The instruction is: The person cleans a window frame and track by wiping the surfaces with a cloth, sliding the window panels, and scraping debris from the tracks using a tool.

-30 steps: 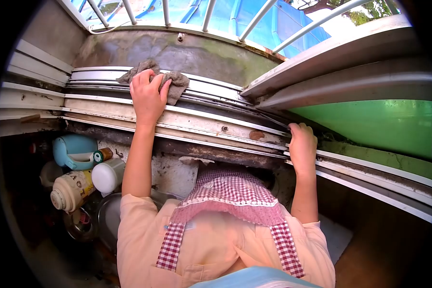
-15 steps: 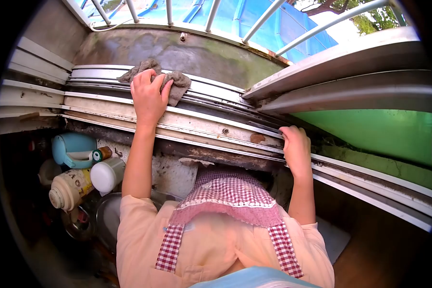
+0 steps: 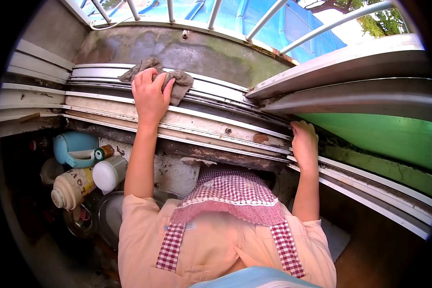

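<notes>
My left hand (image 3: 150,96) is closed on a damp-looking grey-brown rag (image 3: 181,85), bunched under the fingers. The rag lies across the outer rails of a white metal window track (image 3: 101,73), beside a concrete ledge. Further right, my right hand (image 3: 304,143) is closed over the rails of the same track, its fingers curled on the dark groove near the sliding window sash. No loose object shows in it. Dirt and dark stains mark the grooves, and a small bolt (image 3: 228,130) sits in the inner rail.
Metal bars (image 3: 215,13) stand beyond the concrete ledge (image 3: 144,45). A window sash (image 3: 350,91) slants in at the right. Below left are a light-blue pitcher (image 3: 77,146), a white canister (image 3: 109,174), a yellow-and-cream thermos (image 3: 72,188) and a metal pan (image 3: 105,216).
My right hand has shifted slightly right along the track, its fingers now more curled. My left hand and the rag stay at nearly the same place. The view has moved a little.
</notes>
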